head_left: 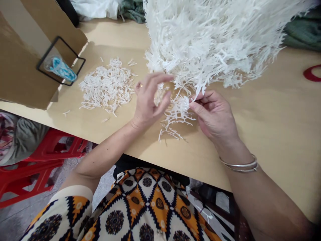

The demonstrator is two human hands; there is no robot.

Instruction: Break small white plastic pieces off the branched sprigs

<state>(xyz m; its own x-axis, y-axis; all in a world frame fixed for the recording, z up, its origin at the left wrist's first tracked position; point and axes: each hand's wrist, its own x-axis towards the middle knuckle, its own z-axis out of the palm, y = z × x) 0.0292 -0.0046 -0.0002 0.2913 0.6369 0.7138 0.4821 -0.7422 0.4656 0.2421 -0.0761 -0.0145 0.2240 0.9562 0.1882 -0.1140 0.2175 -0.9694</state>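
Between thumb and fingers, my right hand (213, 112) pinches a white, branching plastic-looking sprig (181, 108) whose thin twigs spread toward the left. My left hand (151, 98) is just left of that sprig, thumb and fingers apart, with nothing gripped that I can see. Behind both hands rises a large heap of similar white branched pieces (213, 43). On the table left of my left hand lies a smaller pile of short white snippets (109, 85). Some twigs of the sprig hang over the tabletop toward me.
A cardboard box (27, 50) stands at the left, with a black wire frame (84, 65) and a blue-and-white object (62, 68) beside it. Red plastic stools (57, 144) are below the table's left edge. A red ring-like object (311, 73) lies at far right on the wooden table (276, 134).
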